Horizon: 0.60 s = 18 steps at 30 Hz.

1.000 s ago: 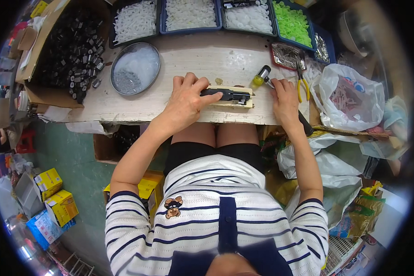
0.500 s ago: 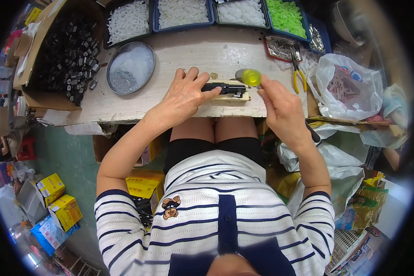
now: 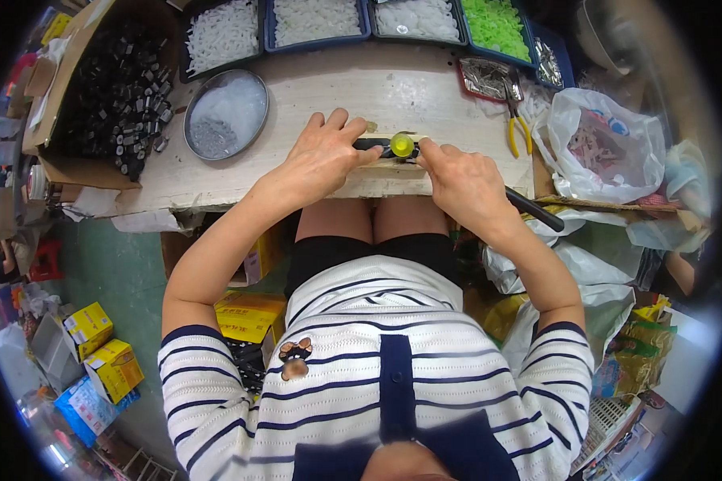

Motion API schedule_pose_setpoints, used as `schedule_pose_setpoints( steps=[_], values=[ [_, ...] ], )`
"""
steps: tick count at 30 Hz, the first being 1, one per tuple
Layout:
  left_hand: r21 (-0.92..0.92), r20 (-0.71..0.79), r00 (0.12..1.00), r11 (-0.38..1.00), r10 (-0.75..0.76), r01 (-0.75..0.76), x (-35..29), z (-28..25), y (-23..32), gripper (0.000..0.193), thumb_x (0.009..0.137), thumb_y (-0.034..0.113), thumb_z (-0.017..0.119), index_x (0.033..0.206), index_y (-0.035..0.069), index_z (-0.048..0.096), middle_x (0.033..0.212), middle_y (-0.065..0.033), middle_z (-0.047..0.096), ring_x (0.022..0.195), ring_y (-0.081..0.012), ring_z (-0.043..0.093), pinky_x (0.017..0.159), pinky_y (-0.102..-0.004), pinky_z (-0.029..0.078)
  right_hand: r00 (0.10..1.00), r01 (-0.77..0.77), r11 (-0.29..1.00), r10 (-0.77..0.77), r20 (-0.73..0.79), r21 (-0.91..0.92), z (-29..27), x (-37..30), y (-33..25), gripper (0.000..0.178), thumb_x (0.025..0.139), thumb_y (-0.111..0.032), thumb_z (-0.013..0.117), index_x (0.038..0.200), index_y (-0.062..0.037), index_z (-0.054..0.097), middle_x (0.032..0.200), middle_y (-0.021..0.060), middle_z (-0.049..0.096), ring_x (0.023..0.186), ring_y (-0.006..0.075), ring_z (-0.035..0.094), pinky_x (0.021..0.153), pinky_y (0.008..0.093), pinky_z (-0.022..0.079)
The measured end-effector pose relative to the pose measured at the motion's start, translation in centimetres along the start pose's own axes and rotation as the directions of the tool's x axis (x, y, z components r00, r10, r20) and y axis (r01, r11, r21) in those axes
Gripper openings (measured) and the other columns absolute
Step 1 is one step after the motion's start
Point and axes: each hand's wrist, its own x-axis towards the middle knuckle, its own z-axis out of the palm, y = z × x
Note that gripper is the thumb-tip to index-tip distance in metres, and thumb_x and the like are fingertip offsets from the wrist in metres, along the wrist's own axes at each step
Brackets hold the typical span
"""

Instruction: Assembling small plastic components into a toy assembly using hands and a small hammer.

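Note:
A long black part (image 3: 369, 144) lies on a small pale wooden block (image 3: 393, 163) at the front edge of the worktable (image 3: 377, 88). My left hand (image 3: 322, 156) lies over the part's left end and holds it down with thumb and fingers. My right hand (image 3: 461, 180) grips a screwdriver with a yellow-green handle (image 3: 402, 145). The screwdriver stands upright on the part, so I see it end-on. Its tip is hidden under the handle.
A round metal dish (image 3: 226, 114) with small screws sits to the left, next to a cardboard box of black parts (image 3: 112, 88). Trays of white (image 3: 313, 18) and green pieces (image 3: 496, 22) line the back. Yellow-handled pliers (image 3: 515, 128) and a plastic bag (image 3: 606, 144) lie right.
My right hand took the screwdriver from the table, swung it left and stood it upright on the black part. My left hand stayed on the part.

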Motion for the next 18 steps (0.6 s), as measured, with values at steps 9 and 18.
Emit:
schedule_pose_setpoints(
  steps=[9,18],
  values=[
    [-0.271,-0.051,0.978,0.946,-0.2,0.179,0.5,0.6,-1.3,0.047,0.062,-0.006,0.06,0.105,0.011,0.063,0.084,-0.0073,0.055,0.083,-0.0252,0.049,0.069,-0.0358,0.044,0.995,-0.02,0.993,0.032,-0.095,0.12,-1.2,0.3,1.4,0.02,0.09,-0.023,0.048,0.1,-0.0067,0.054,0.071,0.0142,0.061,0.066,0.0344,0.06,0.056,0.043,0.045],
    [-0.385,-0.248,0.922,0.903,-0.298,0.188,-0.5,1.8,-0.3,0.058,0.062,-0.007,0.062,0.116,0.009,0.052,0.085,-0.0069,0.057,0.081,-0.0281,0.048,0.072,-0.038,0.042,0.995,0.079,0.985,-0.07,-0.067,0.156,1.0,2.3,-0.6,0.012,0.084,-0.012,0.053,0.093,-0.0057,0.055,0.071,0.0176,0.061,0.063,0.0358,0.06,0.053,0.045,0.045]
  ],
)
